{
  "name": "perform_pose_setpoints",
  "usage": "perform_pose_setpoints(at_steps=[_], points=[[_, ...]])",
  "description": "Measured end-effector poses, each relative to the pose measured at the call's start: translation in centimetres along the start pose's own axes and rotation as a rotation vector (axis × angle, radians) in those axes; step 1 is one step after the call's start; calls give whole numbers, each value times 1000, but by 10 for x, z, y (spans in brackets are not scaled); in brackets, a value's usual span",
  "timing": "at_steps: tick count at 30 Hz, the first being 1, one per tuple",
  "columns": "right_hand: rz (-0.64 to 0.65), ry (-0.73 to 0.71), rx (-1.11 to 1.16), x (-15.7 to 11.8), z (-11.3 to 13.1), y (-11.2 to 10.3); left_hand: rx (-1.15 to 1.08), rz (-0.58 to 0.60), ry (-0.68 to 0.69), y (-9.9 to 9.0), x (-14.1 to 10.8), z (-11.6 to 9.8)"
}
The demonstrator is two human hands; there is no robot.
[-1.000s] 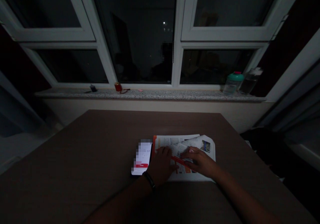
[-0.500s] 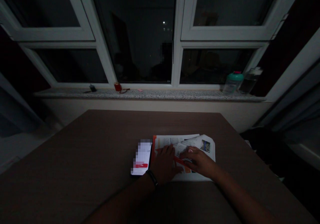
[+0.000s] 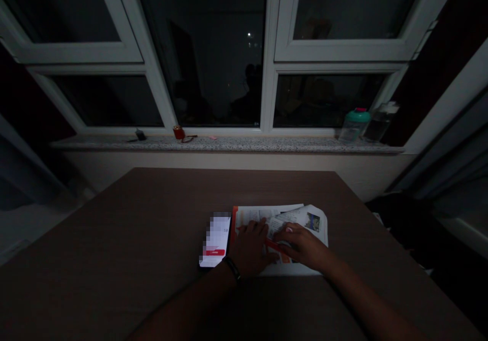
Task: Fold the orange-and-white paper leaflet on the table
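Observation:
A booklet (image 3: 318,237) with printed pages and a red left edge lies on the brown table, one page folded over at an angle. My left hand (image 3: 249,247), with a dark band at the wrist, rests flat on its left part, fingers spread. My right hand (image 3: 303,244) is on the right part, its fingers curled at the folded page. A red strip (image 3: 276,246) runs between the two hands; whether it is loose or part of the page I cannot tell. Left of the booklet, a phone (image 3: 216,239) lies with its screen lit.
The dark table (image 3: 160,219) reaches toward a granite windowsill (image 3: 236,144). On the sill stand a teal-lidded bottle (image 3: 356,125), a clear bottle (image 3: 381,122), a small red jar (image 3: 178,132) and a small dark item (image 3: 140,134).
The view has shifted very slightly. Both hands remain at nearly the same places on the booklet.

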State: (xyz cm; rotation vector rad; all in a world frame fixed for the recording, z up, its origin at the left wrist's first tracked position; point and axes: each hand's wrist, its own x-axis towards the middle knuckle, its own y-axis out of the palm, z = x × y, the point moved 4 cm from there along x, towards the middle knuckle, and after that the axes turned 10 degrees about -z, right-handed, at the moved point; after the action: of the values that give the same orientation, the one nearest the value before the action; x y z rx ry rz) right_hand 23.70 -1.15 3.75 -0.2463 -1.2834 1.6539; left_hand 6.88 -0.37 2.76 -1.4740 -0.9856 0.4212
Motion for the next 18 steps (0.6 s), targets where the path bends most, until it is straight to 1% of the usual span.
perform_pose_setpoints(at_steps=[9, 18], points=[[-8, 3, -2, 0, -2, 1, 39, 11, 8, -3, 4, -2], [-20, -6, -6, 2, 1, 2, 12, -36, 31, -2, 4, -3]])
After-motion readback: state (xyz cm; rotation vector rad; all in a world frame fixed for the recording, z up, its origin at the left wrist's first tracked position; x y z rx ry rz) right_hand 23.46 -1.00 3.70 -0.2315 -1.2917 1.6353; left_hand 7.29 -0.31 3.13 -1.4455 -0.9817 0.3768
